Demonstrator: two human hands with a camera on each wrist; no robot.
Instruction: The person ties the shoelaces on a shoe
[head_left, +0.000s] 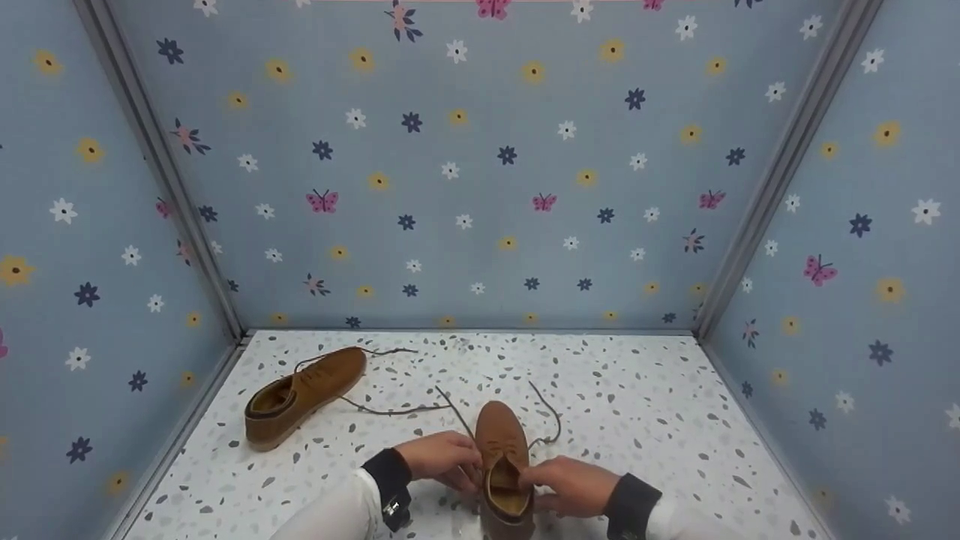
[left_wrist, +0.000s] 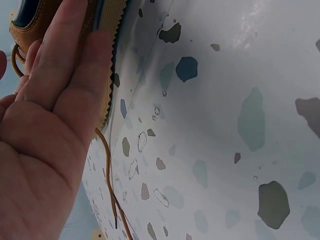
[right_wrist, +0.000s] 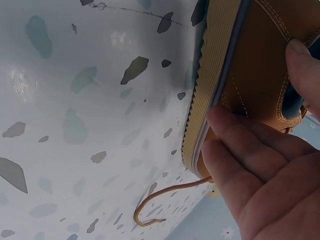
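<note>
While flanked on both sides, near shoe (head_left: pixel 499 435) at risk of a sideways slip

Although set well back, largest of all: the far wall (head_left: pixel 480 247), blue and flower-printed, between a left wall (head_left: pixel 45 322) and a right wall (head_left: pixel 900 322) of the same print. Below, a pale speckled surface (head_left: pixel 637 420), glossy in both wrist views.

Toward the far left on it, a second shoe (head_left: pixel 311 394), also brown, toe angled to the far right, untouched. At the near side, the near shoe, upright, toe pointing far. Likely trouble here: a skid or twist on that smooth surface, if pressed harder from one side than the other; possibly a bent collar too, if squeezed too firmly.

Touching the near shoe's left side, the left hand (head_left: pixel 439 457), fingers laid nearly straight along the upper; thumb mostly cut off in the left wrist view, so impossible to tell whether pinching. On the right side, the right hand (head_left: pixel 577 486), narrowed on the near shoe, thumb at the collar edge, fingers against the outer side. Directly between both hands, then, with the toe reaching beyond them toward the far side.

Smallest of all, a left lace (head_left: pixel 457 415) and a right lace (head_left: pixel 559 427) of the near shoe, both loose. At the left lace, a trailing lace (head_left: pixel 390 413) from the second shoe; meeting or crossing, hard to say. Could well snag, if pulled without being separated first.
</note>
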